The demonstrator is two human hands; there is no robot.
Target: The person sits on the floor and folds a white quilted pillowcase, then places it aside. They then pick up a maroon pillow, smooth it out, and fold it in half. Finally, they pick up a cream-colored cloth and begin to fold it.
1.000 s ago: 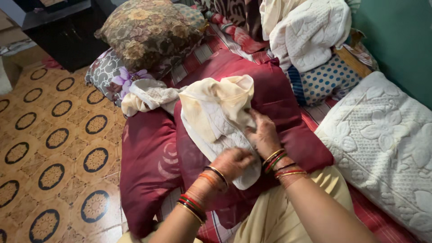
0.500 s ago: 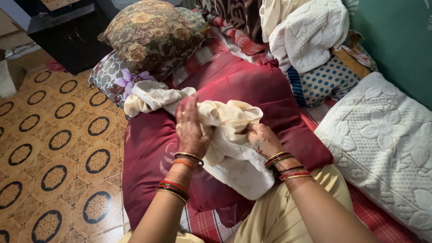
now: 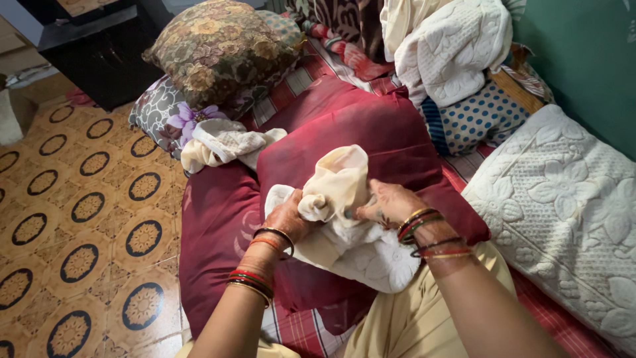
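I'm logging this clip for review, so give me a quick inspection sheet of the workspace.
Surface: bed with striped sheet, a maroon pillow on it.
Job's things: cream cloth bunched up on the maroon pillow, over a white quilted cover.
Clutter: floral cushion, second cream cloth, white bedding pile, dotted fabric, white embossed pillow.
Grippers: left hand and right hand both grip the cream cloth.
Cables: nothing seen.
Surroundings: patterned floor tiles, dark cabinet, green wall.

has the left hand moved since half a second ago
Yes. The left hand has dropped from up by the small cream cloth toward the person, now gripping the cream pillowcase.
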